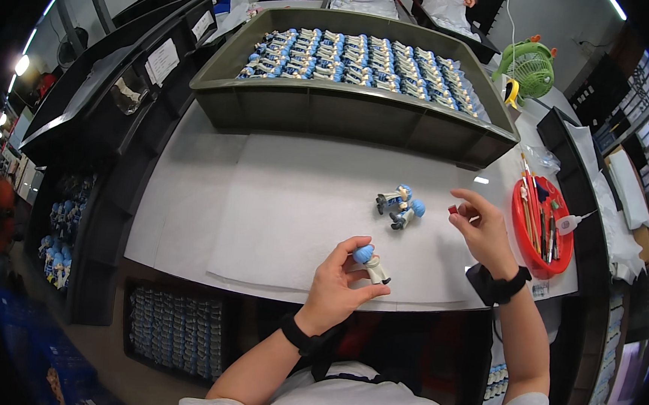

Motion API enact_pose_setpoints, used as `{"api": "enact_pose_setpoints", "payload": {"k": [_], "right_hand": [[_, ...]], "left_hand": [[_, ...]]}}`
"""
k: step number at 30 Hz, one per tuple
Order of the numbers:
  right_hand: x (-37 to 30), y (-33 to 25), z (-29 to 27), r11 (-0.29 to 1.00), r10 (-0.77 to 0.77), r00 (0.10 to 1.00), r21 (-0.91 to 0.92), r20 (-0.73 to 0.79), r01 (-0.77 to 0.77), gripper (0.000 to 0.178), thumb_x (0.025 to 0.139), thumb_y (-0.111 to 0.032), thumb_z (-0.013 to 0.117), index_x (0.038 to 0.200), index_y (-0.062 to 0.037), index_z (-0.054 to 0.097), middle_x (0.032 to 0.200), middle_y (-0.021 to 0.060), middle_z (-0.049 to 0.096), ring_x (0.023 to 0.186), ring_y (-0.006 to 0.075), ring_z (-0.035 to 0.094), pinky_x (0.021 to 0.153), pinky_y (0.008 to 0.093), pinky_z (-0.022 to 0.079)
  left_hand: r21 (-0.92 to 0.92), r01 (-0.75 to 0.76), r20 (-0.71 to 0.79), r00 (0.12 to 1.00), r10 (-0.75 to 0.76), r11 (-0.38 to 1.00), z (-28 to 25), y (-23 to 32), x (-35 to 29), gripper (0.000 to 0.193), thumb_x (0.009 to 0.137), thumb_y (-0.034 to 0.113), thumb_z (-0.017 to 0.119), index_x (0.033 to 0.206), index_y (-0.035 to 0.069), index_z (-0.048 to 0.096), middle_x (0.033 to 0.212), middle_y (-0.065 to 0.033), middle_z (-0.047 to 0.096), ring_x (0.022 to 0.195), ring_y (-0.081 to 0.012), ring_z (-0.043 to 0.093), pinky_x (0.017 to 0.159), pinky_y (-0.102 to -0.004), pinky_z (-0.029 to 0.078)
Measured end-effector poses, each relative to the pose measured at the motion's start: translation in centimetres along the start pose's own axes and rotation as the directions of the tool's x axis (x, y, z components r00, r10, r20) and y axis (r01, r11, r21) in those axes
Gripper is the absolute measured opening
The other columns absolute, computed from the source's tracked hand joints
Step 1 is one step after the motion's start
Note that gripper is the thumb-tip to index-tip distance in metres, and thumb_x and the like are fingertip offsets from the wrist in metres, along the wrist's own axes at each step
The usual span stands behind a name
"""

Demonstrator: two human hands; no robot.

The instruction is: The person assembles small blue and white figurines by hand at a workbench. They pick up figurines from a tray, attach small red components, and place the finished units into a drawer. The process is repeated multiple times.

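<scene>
Between the thumb and fingers of my left hand is a small figurine with blue hair and a cream body, held near the table's front edge. My right hand is raised to the right, thumb and fingertips closed around a small red piece whose kind I cannot make out. Two more blue-haired figurines lie close together on the white table, left of my right hand: one farther back, the other nearer.
A large grey-green tray with rows of figurines stands at the back of the table. At right, a red basin holds brushes and tools, with a small white bottle at its rim. A green fan stands behind. Black bins line the left.
</scene>
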State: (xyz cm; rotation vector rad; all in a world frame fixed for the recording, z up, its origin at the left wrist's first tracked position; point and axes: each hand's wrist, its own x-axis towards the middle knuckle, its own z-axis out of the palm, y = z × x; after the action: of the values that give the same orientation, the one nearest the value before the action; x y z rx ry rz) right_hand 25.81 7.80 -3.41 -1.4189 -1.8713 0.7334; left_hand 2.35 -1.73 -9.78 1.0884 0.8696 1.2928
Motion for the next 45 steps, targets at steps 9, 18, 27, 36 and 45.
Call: {"api": "enact_pose_setpoints", "payload": {"k": [9,18,27,36,45], "right_hand": [[-6.2,-4.6,6.0,0.729,0.112,0.978,0.655,0.176,-0.201,0.025,0.086,-0.005,0.063,0.109,0.0012,0.059,0.087,0.0049,0.062,0.079,0.0113,0.060,0.068,0.0253,0.053],[-6.9,-4.7,7.5,0.627,0.201,0.976,0.754,0.087,-0.196,0.024,0.086,-0.004,0.063,0.107,0.0018,0.056,0.088,0.0068,0.062,0.080,0.0132,0.063,0.067,0.0248,0.053],[-7.1,-4.3,8.6,0.672,0.155,0.987,0.728,0.039,-0.134,0.018,0.084,0.001,0.063,0.098,0.0027,0.053,0.091,0.0101,0.062,0.084,0.0146,0.064,0.072,0.0261,0.054],[-7.2,-3.9,9.1,0.781,0.124,0.992,0.618,-0.011,-0.091,0.022,0.081,0.004,0.064,0.098,0.0013,0.050,0.093,0.0101,0.060,0.085,0.0137,0.061,0.076,0.0256,0.052],[-6.8,-4.3,9.8,0.720,0.159,0.987,0.681,0.023,-0.132,0.025,0.082,0.008,0.058,0.100,-0.0027,0.044,0.094,0.0096,0.059,0.085,0.0125,0.059,0.077,0.0253,0.050]], "left_hand": [[0.101,-0.081,-0.010,0.997,0.083,0.992,-0.2,-0.4,0.0,0.061,0.074,-0.003,0.071,0.127,0.003,0.041,0.118,-0.0100,0.045,0.110,-0.0183,0.051,0.093,-0.0325,0.051],[0.130,-0.068,-0.016,0.997,0.070,0.989,0.0,-0.6,-0.1,0.057,0.073,-0.004,0.071,0.124,0.003,0.045,0.115,-0.0085,0.047,0.107,-0.0179,0.053,0.089,-0.0321,0.053],[0.209,-0.029,0.020,0.999,0.025,0.978,0.1,-0.2,-0.1,0.059,0.073,-0.009,0.070,0.124,0.000,0.042,0.120,-0.0121,0.047,0.111,-0.0194,0.051,0.093,-0.0326,0.050],[0.414,-0.123,-0.015,0.990,0.142,0.902,0.4,-0.4,-0.1,0.058,0.069,0.003,0.076,0.118,0.002,0.045,0.113,-0.0127,0.051,0.098,-0.0216,0.057,0.083,-0.0311,0.053],[0.336,-0.099,0.047,0.995,0.088,0.937,0.3,-0.1,-0.2,0.059,0.072,-0.008,0.069,0.122,0.002,0.039,0.121,-0.0133,0.046,0.108,-0.0195,0.053,0.093,-0.0324,0.049]]}}
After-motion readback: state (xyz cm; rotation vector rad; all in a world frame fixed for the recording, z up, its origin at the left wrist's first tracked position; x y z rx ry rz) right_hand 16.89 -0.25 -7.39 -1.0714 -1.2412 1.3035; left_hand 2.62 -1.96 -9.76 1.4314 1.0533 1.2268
